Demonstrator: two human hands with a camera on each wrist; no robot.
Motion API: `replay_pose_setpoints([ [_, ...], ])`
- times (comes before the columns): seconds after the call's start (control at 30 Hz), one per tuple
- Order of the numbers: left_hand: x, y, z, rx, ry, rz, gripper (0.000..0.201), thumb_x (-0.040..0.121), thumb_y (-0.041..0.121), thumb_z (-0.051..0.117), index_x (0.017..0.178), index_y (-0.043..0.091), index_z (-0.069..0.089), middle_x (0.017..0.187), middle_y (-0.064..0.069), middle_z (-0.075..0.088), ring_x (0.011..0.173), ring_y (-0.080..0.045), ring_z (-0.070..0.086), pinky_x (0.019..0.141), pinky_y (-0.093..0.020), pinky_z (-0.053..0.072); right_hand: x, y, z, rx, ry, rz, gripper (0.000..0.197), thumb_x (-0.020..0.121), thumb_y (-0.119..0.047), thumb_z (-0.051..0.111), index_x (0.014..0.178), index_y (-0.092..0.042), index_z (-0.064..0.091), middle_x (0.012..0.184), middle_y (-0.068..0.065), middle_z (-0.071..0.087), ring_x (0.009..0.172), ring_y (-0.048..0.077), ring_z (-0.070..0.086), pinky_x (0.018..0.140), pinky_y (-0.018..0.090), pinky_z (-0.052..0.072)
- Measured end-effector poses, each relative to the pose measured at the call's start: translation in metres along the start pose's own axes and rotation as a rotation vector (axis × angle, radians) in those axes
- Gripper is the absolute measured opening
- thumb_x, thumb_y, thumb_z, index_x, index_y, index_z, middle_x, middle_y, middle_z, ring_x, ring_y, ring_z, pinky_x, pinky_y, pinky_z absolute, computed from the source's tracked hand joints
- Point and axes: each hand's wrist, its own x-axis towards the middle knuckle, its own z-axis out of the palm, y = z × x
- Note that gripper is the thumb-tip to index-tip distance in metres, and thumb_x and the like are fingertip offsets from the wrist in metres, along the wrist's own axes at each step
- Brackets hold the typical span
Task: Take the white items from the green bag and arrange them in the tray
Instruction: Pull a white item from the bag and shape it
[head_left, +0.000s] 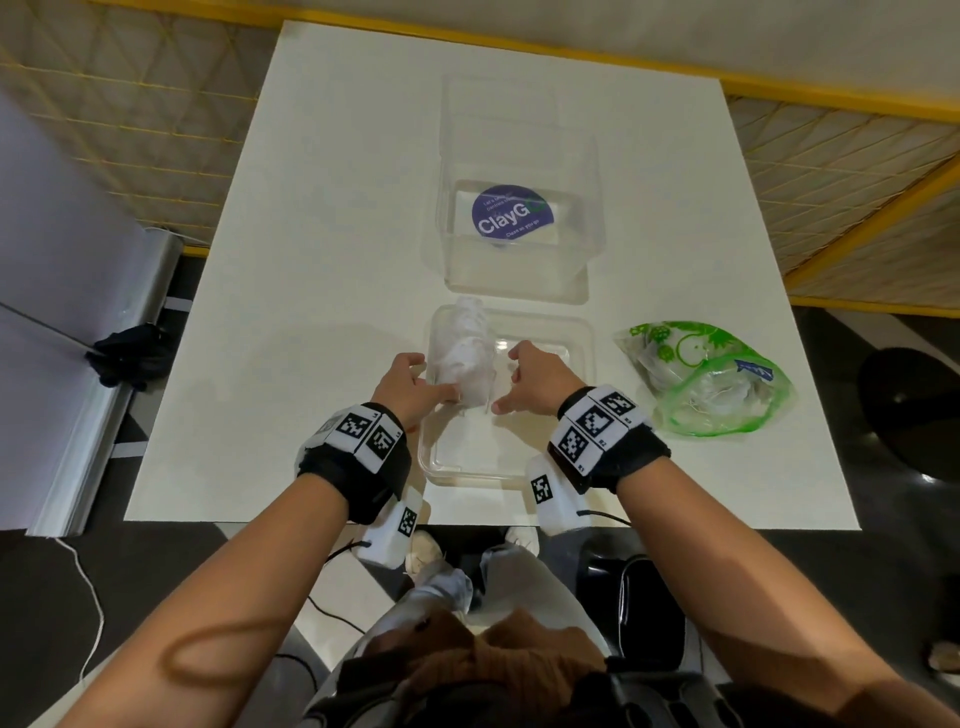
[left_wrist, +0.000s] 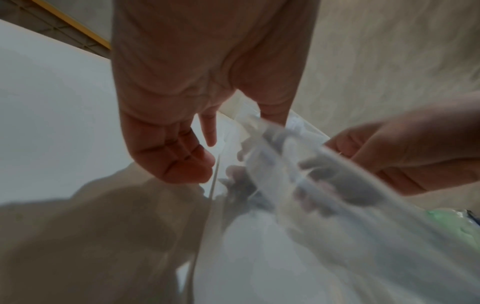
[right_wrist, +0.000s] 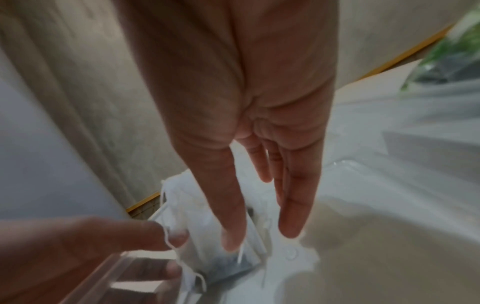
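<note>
White items (head_left: 466, 358): a bundle of white folded pieces with thin cords, standing along the left wall inside the clear tray (head_left: 467, 470), between the two hands.
Left hand (head_left: 410, 387): at the tray's left wall; thumb and fingertips touch the near end of the bundle. Whether they pinch it cannot be told.
Right hand (head_left: 535, 382): over the tray just right of the bundle; in the right wrist view its fingers (right_wrist: 232, 216) are straight, tips down on the white pieces.
Green bag (head_left: 706, 379): clear plastic with green print, on the table (head_left: 311, 234) right of the tray, apart from it; more white pieces inside.
Clear box (head_left: 519, 208): just beyond the tray; round purple label reads "ClayGo", small line "Clean as you go".
Edges: tray sits near the table's front edge; bare tabletop to the left
</note>
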Motion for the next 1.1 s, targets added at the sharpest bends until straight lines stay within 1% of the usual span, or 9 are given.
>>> replay_pose_setpoints([
  [0.07,-0.001,0.001,0.0,0.01,0.006,0.023,0.074,0.076,0.016,0.072,0.138,0.014,0.031,0.13,-0.013,0.052,0.114,-0.028,0.054,0.09,-0.039,0.048,0.005,-0.004,0.001,-0.024,-0.033,0.011,0.062,0.078,-0.013,0.072,0.129,-0.002,0.039,0.122,0.014,0.055,0.113,0.028,0.053,0.091,0.03,0.043],
  [0.2,-0.002,0.003,0.002,0.072,-0.012,0.054,0.075,0.075,0.016,0.073,0.138,0.012,0.032,0.128,-0.014,0.053,0.112,-0.028,0.055,0.089,-0.036,0.046,0.005,-0.023,0.003,-0.119,-0.032,-0.073,0.018,0.087,-0.013,0.061,0.101,-0.005,0.054,0.1,0.012,0.055,0.092,0.023,0.053,0.065,0.022,0.039],
  [0.27,-0.002,0.003,0.003,0.081,-0.005,0.059,0.073,0.076,0.015,0.072,0.138,0.012,0.033,0.127,-0.014,0.054,0.111,-0.028,0.055,0.088,-0.034,0.045,0.004,-0.029,0.004,-0.145,-0.038,-0.104,0.014,0.09,-0.015,0.057,0.099,-0.004,0.054,0.097,0.01,0.052,0.088,0.02,0.048,0.072,0.025,0.041],
  [0.4,-0.002,0.002,0.003,0.069,-0.009,0.063,0.074,0.076,0.016,0.072,0.138,0.013,0.033,0.128,-0.013,0.053,0.111,-0.028,0.054,0.085,-0.031,0.043,0.003,-0.025,0.003,-0.088,-0.046,-0.089,0.023,0.087,-0.011,0.059,0.106,0.003,0.057,0.1,0.012,0.06,0.091,0.023,0.057,0.076,0.028,0.048],
  [0.53,-0.002,0.0,0.003,0.046,-0.019,0.058,0.077,0.075,0.015,0.074,0.139,0.013,0.031,0.132,-0.013,0.051,0.114,-0.027,0.053,0.088,-0.032,0.044,-0.009,-0.024,-0.005,-0.006,-0.038,-0.1,0.04,0.086,-0.007,0.059,0.121,0.01,0.048,0.115,0.022,0.058,0.109,0.035,0.057,0.096,0.037,0.046],
  [0.7,-0.003,0.001,0.004,0.026,-0.029,0.057,0.077,0.075,0.012,0.074,0.139,0.011,0.031,0.128,-0.014,0.052,0.108,-0.026,0.054,0.085,-0.031,0.044,-0.009,-0.023,-0.007,0.009,-0.038,-0.163,0.049,0.085,-0.008,0.062,0.129,0.002,0.041,0.129,0.018,0.052,0.117,0.032,0.051,0.093,0.031,0.041],
  [0.83,-0.009,0.002,-0.007,0.012,-0.068,0.036,0.09,0.074,-0.001,0.07,0.145,0.017,0.019,0.136,-0.014,0.046,0.117,-0.027,0.05,0.099,-0.041,0.043,0.0,-0.005,-0.013,0.022,-0.042,-0.11,0.076,0.08,-0.01,0.069,0.142,-0.008,0.027,0.139,0.014,0.044,0.125,0.028,0.045,0.101,0.034,0.038],
  [0.97,-0.021,0.021,-0.016,0.004,0.219,0.156,0.083,0.076,0.003,0.066,0.145,0.024,0.024,0.145,-0.013,0.031,0.133,-0.03,0.032,0.108,-0.044,0.033,-0.001,0.016,-0.034,0.171,0.005,-0.14,0.064,0.082,-0.013,0.068,0.138,-0.014,0.038,0.13,0.01,0.05,0.116,0.022,0.053,0.097,0.032,0.045],
  [1.1,-0.032,0.069,0.015,0.063,0.37,0.415,0.057,0.083,0.011,0.06,0.136,0.022,0.041,0.139,-0.011,0.036,0.132,-0.026,0.03,0.105,-0.03,0.026,-0.015,0.038,-0.062,0.459,0.286,-0.232,0.035,0.086,-0.011,0.06,0.12,-0.015,0.057,0.099,0.002,0.057,0.089,0.017,0.058,0.086,0.04,0.054],
])
